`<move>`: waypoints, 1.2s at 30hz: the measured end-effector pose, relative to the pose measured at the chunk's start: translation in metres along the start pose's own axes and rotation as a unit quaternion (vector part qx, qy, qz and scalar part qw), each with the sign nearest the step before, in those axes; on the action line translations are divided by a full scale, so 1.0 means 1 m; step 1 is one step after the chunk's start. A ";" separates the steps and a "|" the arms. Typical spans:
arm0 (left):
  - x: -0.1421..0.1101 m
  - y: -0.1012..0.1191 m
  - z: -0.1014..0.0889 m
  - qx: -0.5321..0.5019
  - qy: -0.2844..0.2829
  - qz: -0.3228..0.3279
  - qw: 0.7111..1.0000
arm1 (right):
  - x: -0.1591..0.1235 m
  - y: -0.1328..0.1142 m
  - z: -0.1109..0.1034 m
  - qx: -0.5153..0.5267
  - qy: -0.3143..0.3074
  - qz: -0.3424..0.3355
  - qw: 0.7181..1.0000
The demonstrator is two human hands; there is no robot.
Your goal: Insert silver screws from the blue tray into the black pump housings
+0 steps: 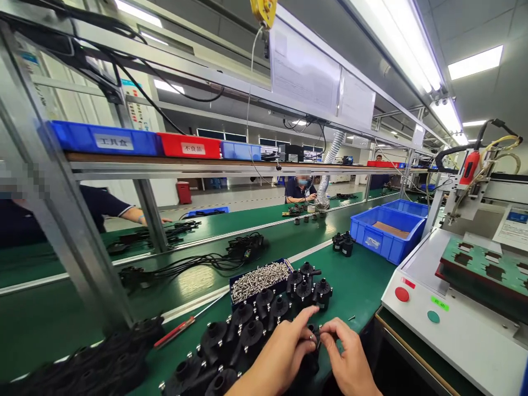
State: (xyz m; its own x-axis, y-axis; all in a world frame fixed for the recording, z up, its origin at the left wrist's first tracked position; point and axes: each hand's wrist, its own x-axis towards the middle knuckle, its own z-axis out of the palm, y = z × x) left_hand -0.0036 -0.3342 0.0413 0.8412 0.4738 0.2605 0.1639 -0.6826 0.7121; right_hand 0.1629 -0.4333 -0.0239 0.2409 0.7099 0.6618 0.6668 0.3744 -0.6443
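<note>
My left hand (284, 344) is closed in a pinch, with a small silver screw (312, 337) showing at its thumb and fingers. Close beside it, my right hand (346, 352) pinches at a screw too; the fingertips mostly cover it. Both hands are over a black pump housing (312, 360), partly hidden beneath the left fingers. Several more black pump housings (251, 333) stand in rows to the left, many with silver screws standing in their corners. Behind them, a blue bin (291, 266) is heaped with silver screws (259, 280). One loose screw (351, 317) lies on the green mat.
A red-handled screwdriver (175, 332) lies left of the housings. Black cables (223, 261) lie behind. At right stand blue crates (371, 247) and a white machine (449, 313) with red and green buttons. A metal post (78, 220) rises at left. Co-workers sit across the bench.
</note>
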 end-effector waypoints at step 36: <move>0.001 -0.045 0.010 0.235 0.127 0.041 0.963 | -0.012 0.125 -0.028 -0.372 -0.024 0.178 0.911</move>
State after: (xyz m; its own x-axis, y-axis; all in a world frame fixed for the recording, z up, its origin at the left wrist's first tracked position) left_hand -0.0052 -0.3092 0.0032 0.7182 0.4871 0.4969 0.3673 -0.8719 0.3239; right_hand 0.2635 -0.4120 -0.1021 0.5152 0.7397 0.4329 0.8507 -0.3796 -0.3637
